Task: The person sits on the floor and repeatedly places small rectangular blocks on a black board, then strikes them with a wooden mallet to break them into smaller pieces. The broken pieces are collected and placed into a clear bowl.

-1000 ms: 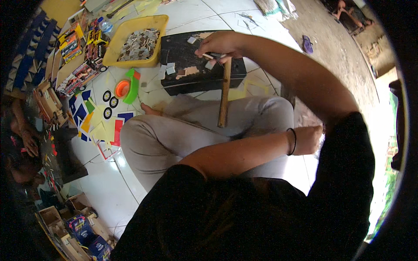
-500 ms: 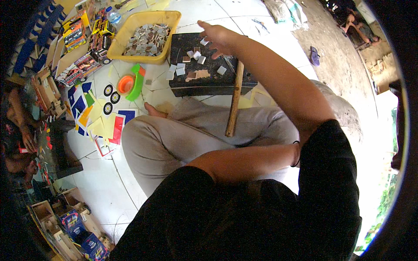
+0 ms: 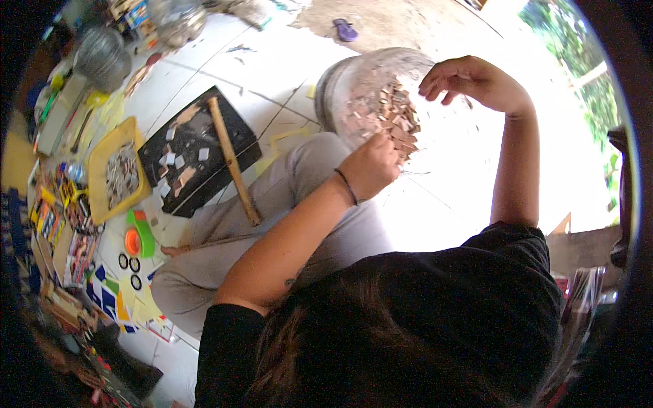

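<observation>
At my right side, a pile of small brown wooden pieces (image 3: 396, 121) lies on top of a round, pale, dusty surface (image 3: 340, 95). My left hand (image 3: 373, 164), with a dark band at its wrist, is closed at the near edge of the pile. What its fingers hold, if anything, is hidden. My right hand (image 3: 469, 83) hangs just right of the pile, fingers loosely bent and apart, holding nothing. To the left, a black block (image 3: 224, 170) carries several small pale squares (image 3: 203, 154) and a wooden stick (image 3: 232, 163) that reaches over my leg.
A yellow tub (image 3: 97, 197) full of small squares stands beyond the block. Left of my knee lie a green and orange tape dispenser (image 3: 141, 234), black rings (image 3: 135, 282) and coloured sheets (image 3: 112, 299). Toy trucks (image 3: 51, 221) line the left. A purple sandal (image 3: 345, 30) lies farther off.
The view has turned right. My right hand has left the black block for the space beside the brown pile. My left hand, hidden before, now shows at the pile.
</observation>
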A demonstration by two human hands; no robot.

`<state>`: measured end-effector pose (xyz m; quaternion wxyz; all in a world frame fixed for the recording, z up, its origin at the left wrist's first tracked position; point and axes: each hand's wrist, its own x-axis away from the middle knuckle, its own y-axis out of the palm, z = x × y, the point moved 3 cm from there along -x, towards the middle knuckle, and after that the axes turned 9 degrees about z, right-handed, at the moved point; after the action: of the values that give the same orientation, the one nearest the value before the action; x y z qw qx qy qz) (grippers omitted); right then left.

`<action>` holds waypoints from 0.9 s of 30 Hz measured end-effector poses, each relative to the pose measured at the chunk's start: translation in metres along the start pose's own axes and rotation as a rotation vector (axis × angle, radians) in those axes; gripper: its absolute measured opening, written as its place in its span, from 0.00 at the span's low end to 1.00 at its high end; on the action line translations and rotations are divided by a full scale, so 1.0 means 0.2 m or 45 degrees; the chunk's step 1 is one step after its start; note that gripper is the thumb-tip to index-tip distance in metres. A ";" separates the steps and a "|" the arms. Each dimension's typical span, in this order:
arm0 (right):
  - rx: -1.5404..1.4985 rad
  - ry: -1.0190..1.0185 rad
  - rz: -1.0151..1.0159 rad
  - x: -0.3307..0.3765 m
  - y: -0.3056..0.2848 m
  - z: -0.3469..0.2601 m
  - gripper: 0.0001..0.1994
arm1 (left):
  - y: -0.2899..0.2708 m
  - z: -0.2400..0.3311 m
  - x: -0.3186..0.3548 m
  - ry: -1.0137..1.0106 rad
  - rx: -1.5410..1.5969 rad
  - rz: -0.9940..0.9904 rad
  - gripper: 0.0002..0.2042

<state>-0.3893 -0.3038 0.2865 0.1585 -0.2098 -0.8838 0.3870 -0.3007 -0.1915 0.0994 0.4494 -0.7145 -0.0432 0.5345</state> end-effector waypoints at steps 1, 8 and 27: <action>0.072 0.020 0.069 0.05 -0.02 0.08 0.13 | -0.02 0.00 0.00 0.008 0.038 -0.018 0.05; 1.310 0.113 -0.151 -0.40 0.36 0.67 0.08 | -0.07 0.02 -0.01 0.076 -0.069 -0.024 0.10; 0.628 0.666 0.417 -0.52 0.47 0.88 0.25 | -0.09 0.04 -0.02 0.104 0.052 -0.017 0.08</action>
<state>-0.3551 -0.4066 0.0889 0.3600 -0.3951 -0.6491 0.5413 -0.3018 -0.1780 0.1153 0.4688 -0.7262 -0.0188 0.5025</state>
